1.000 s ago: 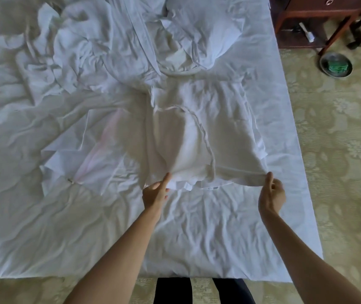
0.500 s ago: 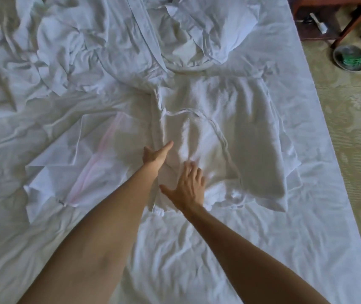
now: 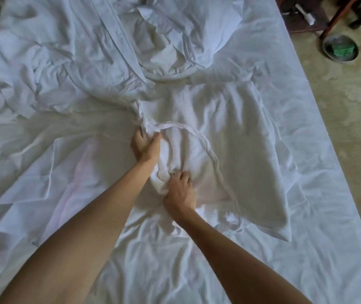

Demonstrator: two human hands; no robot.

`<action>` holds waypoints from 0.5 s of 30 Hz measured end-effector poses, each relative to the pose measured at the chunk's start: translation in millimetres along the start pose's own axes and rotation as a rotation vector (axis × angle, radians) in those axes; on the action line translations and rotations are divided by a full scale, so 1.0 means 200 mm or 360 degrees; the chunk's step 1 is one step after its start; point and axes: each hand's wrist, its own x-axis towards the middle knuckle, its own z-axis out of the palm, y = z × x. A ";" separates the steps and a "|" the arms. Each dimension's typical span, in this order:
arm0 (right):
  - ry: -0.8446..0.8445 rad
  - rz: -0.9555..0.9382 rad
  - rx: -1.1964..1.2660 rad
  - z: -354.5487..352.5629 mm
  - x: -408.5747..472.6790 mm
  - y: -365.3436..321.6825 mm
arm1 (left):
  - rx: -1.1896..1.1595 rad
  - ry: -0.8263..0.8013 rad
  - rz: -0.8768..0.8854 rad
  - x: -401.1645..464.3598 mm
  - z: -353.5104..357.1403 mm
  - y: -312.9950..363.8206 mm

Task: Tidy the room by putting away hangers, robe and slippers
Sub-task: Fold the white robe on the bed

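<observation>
Both hands have closed since half a second ago: the left hand (image 3: pixel 145 147) now grips the white waffle-weave robe (image 3: pixel 225 137) at its left edge, while the right hand (image 3: pixel 180 193) bunches robe fabric under curled fingers. Spread flat on the rumpled white bedsheet (image 3: pixel 263 270), the robe extends rightward beyond both sets of fingers.
</observation>
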 end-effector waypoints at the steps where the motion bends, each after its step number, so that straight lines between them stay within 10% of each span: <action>1: -0.0120 -0.0102 0.0236 -0.11 0.01 0.08 | -0.0073 0.0057 0.0060 -0.05 0.03 0.06; 7: -0.0383 0.0212 0.1505 -0.74 -0.05 0.72 | -0.0394 -0.0066 0.0320 -0.50 0.47 0.55; 15: -0.0505 0.0746 0.1250 -0.95 0.25 1.43 | 0.0002 -0.0510 0.0291 -0.89 1.24 0.66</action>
